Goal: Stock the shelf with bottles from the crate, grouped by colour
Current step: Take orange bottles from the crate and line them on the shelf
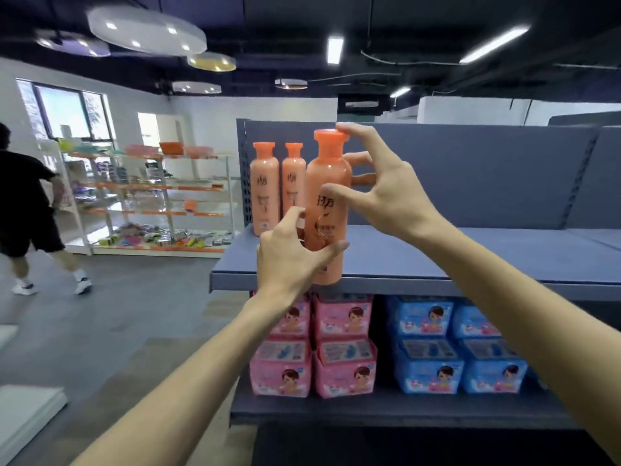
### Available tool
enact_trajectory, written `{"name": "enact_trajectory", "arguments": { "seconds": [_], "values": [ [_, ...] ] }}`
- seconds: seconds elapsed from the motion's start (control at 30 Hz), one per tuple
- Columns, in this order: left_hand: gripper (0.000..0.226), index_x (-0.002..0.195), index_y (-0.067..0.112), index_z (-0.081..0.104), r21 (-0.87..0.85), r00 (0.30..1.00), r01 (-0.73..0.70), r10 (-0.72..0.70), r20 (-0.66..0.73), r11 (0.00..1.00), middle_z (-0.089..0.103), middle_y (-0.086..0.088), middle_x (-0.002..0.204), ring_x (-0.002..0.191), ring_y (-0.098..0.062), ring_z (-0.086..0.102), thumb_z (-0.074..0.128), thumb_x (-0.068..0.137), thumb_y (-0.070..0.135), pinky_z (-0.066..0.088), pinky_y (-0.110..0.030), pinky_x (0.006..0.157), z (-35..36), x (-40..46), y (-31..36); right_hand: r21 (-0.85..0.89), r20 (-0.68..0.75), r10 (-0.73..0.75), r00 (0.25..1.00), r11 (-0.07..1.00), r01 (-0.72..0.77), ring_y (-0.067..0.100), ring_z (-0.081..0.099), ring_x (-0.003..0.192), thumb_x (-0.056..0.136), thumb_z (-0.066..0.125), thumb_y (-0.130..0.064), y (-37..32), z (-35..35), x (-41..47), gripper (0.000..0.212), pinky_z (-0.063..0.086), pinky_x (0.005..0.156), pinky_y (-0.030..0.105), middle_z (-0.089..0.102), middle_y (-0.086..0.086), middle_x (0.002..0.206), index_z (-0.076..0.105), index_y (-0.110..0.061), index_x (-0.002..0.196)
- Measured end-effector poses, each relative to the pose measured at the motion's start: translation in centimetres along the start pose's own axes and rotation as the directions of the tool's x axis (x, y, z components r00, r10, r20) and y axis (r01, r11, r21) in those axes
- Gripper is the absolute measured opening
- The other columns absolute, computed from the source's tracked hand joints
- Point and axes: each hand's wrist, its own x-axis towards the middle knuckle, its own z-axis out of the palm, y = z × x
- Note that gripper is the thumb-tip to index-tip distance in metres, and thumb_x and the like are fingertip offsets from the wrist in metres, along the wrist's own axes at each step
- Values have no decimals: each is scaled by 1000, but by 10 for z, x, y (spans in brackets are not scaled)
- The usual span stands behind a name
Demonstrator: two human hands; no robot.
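At the front edge of the upper shelf (437, 260), near its left end, I have both hands around an orange bottle (327, 183) standing upright. My left hand (289, 260) curls round its lower body, thumb across the front. My right hand (386, 193) has its thumb on the label, a fingertip on the cap, other fingers behind. Two matching orange bottles (265, 190) stand behind it against the perforated end panel. Smooth glossy plastic, round shoulders, flat caps. Below sit pink packs (342, 348) and blue packs (426, 348), soft and crinkled.
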Motion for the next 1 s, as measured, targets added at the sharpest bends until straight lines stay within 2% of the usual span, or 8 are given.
{"name": "enact_trajectory", "arguments": {
  "seconds": [0.13,0.3,0.5,0.7,0.8,0.9,0.97,1.0],
  "values": [
    [55,98,26,63,37,999,41,-41,-5,998,70,12,83,78,-9,66,80,61,63,57,-34,72,-11,26,-16,12,26,2,1000,1000,-2,-4,65,84,82,80,-30,3,25,33,72,51,62,6,63,-13,107,39,-36,141],
    [56,101,23,63,93,995,93,-95,12,991,71,7,88,83,-17,68,81,63,59,56,-35,71,-13,46,-46,25,51,31,998,999,-32,7,70,87,83,79,-27,25,62,60,71,51,64,8,66,-6,108,39,-39,140],
    [61,103,20,62,150,985,167,-172,22,974,72,0,91,88,-25,67,82,62,60,54,-36,72,-14,68,-84,-6,70,46,996,999,-45,17,69,90,83,78,-28,48,105,90,70,58,85,32,65,1,111,38,-41,138],
    [57,100,18,58,151,969,230,-240,51,961,69,-3,91,92,-31,64,85,63,53,51,-38,74,-6,99,-109,-48,95,58,994,997,-53,16,65,85,85,76,-26,65,129,121,68,53,83,30,66,-2,107,35,-37,138],
    [57,105,13,54,153,967,232,-245,74,961,67,-9,100,100,-34,61,84,68,44,47,-39,77,9,109,-107,-75,97,70,993,995,-63,17,67,86,85,74,-26,82,127,131,68,56,83,35,68,0,102,33,-37,137],
    [57,108,11,43,129,966,231,-243,90,964,66,-11,109,105,-36,58,81,75,37,43,-39,79,27,114,-106,-84,88,79,993,994,-72,16,68,83,85,74,-23,98,125,140,69,57,82,35,69,-3,104,33,-34,139],
    [55,111,11,39,149,965,219,-236,111,964,63,-11,113,107,-36,58,78,79,32,41,-39,80,38,117,-107,-97,90,87,992,992,-79,18,69,83,85,74,-24,108,122,145,69,58,79,32,69,0,108,32,-35,139],
    [55,113,11,39,173,967,203,-226,122,964,60,-11,115,109,-35,57,77,80,30,42,-40,82,42,118,-108,-99,90,94,992,991,-85,15,69,84,86,74,-24,112,121,147,68,57,76,25,67,-3,109,32,-36,139]
  ]
}}
